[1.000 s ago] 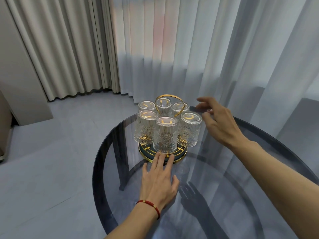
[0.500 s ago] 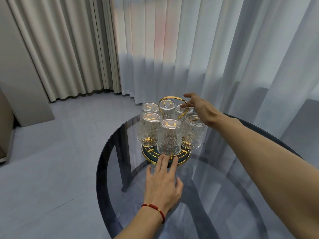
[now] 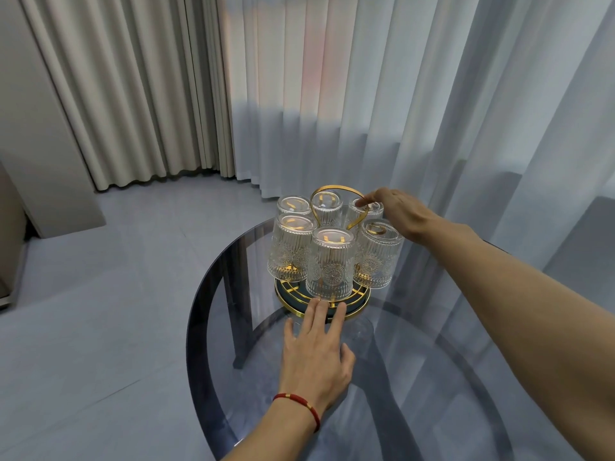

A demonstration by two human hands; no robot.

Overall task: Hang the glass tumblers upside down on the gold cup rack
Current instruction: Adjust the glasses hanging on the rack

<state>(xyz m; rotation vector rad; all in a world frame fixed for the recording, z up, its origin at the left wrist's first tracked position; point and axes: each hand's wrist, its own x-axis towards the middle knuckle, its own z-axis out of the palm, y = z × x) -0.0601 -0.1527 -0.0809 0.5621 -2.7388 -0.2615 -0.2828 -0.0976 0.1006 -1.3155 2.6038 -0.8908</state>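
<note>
A: What had been moved since the earlier frame?
B: The right hand had been brought in from beside the glass tumblers to the loop handle of the gold cup rack, its fingers pinched on the wire.
A: And the left hand?
B: It was laid flat and open on the glass counter, fingertips touching the rack's base, nothing held. Six tumblers were seen hung upside down on the rack, near the counter's far edge
</note>
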